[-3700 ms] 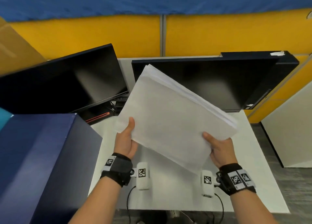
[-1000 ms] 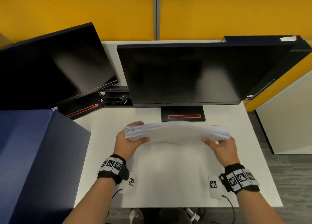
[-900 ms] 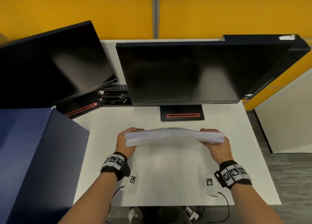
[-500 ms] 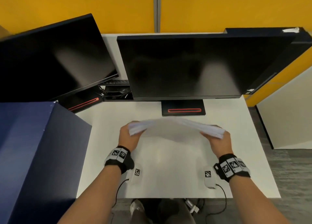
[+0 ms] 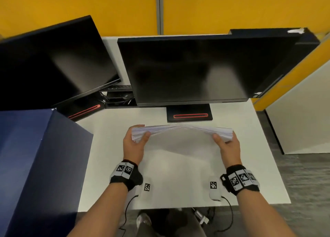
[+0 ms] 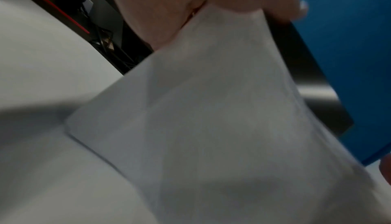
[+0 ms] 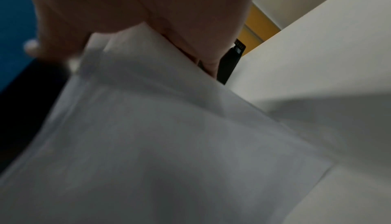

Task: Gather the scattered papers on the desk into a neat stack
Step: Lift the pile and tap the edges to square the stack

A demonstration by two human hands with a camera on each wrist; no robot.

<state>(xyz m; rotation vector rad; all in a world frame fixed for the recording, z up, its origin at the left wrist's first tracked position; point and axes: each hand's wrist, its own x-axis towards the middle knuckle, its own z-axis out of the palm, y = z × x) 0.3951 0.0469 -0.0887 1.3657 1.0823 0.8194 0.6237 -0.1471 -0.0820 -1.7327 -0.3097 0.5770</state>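
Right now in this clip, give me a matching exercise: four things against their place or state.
Things:
1. paper stack
2. left hand
3. centre monitor
4. dark blue box

States:
A. dark screen, on a red-striped base
B. at the desk's left edge
C. held upright, bottom edge on the desk
D. grips the stack's left end

Pairs: 1-C, 2-D, 3-A, 4-B

I'm looking at an office cubicle: yellow partition panels (image 5: 232, 9), two dark monitors (image 5: 187, 68), a white worktop (image 5: 110, 129).
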